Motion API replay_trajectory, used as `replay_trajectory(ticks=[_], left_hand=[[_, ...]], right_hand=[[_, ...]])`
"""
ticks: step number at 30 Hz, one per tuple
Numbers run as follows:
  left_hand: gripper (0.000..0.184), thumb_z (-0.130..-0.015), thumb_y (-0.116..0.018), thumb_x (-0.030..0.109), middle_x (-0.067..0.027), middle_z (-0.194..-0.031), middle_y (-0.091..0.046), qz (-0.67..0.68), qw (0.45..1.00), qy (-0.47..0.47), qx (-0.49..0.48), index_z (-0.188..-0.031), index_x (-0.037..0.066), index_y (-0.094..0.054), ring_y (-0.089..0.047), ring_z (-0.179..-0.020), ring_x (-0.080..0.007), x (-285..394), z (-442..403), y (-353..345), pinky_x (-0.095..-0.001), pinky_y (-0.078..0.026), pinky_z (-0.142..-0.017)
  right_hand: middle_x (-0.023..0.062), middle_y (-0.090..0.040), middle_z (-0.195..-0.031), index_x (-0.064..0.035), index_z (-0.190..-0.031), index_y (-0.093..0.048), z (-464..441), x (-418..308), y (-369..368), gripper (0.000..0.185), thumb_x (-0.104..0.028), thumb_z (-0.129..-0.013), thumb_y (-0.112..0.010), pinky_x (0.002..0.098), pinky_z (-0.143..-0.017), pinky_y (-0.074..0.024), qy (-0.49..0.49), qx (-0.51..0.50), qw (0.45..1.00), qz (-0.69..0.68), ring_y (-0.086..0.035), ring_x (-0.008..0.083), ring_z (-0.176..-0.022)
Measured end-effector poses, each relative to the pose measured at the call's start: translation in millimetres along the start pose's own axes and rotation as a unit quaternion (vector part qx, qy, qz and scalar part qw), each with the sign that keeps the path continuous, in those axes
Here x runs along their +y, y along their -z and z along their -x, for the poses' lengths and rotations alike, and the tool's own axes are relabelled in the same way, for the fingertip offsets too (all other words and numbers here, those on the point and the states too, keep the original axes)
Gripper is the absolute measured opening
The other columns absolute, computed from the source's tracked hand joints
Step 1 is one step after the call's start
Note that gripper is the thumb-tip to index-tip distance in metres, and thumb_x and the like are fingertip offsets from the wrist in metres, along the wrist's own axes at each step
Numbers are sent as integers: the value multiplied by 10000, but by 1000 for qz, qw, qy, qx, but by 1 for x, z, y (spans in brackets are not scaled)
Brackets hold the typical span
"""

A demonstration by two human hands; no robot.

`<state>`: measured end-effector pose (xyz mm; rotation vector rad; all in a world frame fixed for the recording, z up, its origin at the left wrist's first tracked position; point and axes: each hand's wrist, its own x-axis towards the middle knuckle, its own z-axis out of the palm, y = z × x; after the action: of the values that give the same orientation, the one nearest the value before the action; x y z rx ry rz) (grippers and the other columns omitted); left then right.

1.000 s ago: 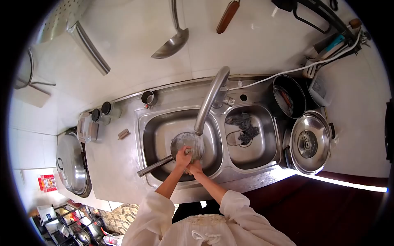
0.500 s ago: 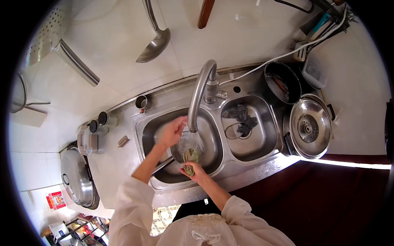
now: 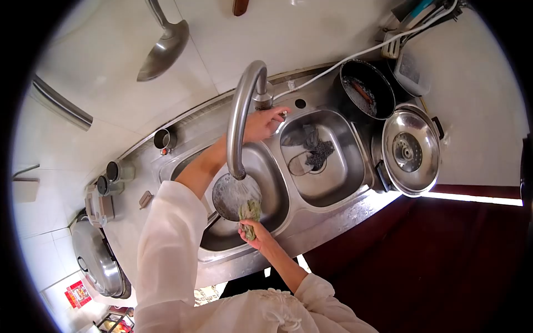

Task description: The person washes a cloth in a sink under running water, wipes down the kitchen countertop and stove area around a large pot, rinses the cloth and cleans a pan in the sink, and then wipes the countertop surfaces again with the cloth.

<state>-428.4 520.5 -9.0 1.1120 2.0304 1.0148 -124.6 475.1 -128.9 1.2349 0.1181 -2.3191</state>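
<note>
While half-curled at tap lever (image 3: 285, 115), left hand (image 3: 263, 125), hold unclear; right hand (image 3: 257, 235) tight around greenish cloth (image 3: 250, 210)

Kitchen, folks — steel double sink (image 3: 347, 144) front and centre, arched tap (image 3: 237, 127) over it, ladle (image 3: 166, 50) against the tiled wall (image 3: 111, 72), black pot (image 3: 383, 83) beyond — probably a home's, though the dark, warped edges hide much.

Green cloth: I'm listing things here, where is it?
In the head view, the green cloth is in the right hand, over the left basin, by the pan.
</note>
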Motion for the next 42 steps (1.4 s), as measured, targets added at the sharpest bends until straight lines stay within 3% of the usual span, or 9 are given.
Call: replay_trajectory(ticks=[9,13,16,22,26,28,30,37,42], left_hand=[[635,-854,-503,-15,-128,-1262,-554,-118,980,-159,30,-1418,242,-364,-630,-966,-243,-12,32,-7,-354,-515,-821],[514,-923,-554,164,-103,-1295,-519,248,962,14,113,-1406,139,-380,-558,-1073,-179,-76,105,-39,-342,-466,-891],[504,-916,-561,379,-54,-1222,-571,504,824,217,144,-1326,99,-469,-530,-1127,-184,-95,204,-75,-376,-402,-956],[724,-897,-498,529,-104,-1400,-412,851,500,-133,96,-1461,144,-259,-428,-1269,-265,14,246,-100,-407,-380,-1043],[602,-897,-546,462,-106,-1318,-504,863,439,-224,110,-1389,145,-407,-515,-1164,-224,15,233,-79,-338,-412,-991],[368,-884,-561,319,-98,-1175,-584,649,748,-116,72,-1189,113,-564,-549,-1049,-199,5,233,-51,-321,-442,-900],[160,-856,-551,108,-84,-973,-650,443,892,-12,91,-952,42,-661,-598,-863,-185,28,233,-25,-329,-480,-789],[164,-651,-578,83,-145,-752,-665,137,962,-1,236,-778,51,-678,-643,-736,-299,-30,186,-89,-379,-500,-691],[208,-693,-560,95,-209,-768,-641,25,940,162,299,-882,27,-611,-628,-733,-385,-40,177,-114,-469,-492,-673]], right_hand=[[98,-559,-802,-24,-947,-531,-10,7,-6,169,-37,-804,-620,217,-430,-388,-18,-54,996,-67,-525,182,-648],[105,-545,-894,-9,-1026,-483,10,10,-30,238,-52,-820,-594,192,-419,-361,-56,-110,983,-133,-491,157,-645],[87,-526,-925,-13,-1057,-460,22,17,-51,280,-76,-821,-598,195,-422,-361,-121,-226,943,-211,-481,138,-643],[77,-495,-902,17,-1185,-421,62,58,-127,440,-94,-807,-617,219,-473,-396,-252,-360,817,-375,-478,129,-635],[54,-473,-847,10,-1166,-414,81,62,-142,471,-113,-785,-662,212,-424,-366,-220,-383,833,-333,-460,125,-565],[34,-461,-817,-15,-1135,-423,88,46,-147,422,-125,-799,-653,207,-423,-362,-213,-367,874,-235,-448,112,-549],[13,-450,-759,-45,-1063,-463,89,23,-147,296,-154,-828,-607,205,-393,-313,-201,-291,926,-133,-427,97,-517],[5,-503,-666,-120,-792,-545,11,-1,-102,65,-168,-832,-563,240,-331,-235,182,148,913,335,-426,115,-452],[-10,-564,-737,-139,-957,-574,-46,-25,-45,100,-199,-877,-565,253,-427,-389,261,49,860,436,-545,113,-586]])
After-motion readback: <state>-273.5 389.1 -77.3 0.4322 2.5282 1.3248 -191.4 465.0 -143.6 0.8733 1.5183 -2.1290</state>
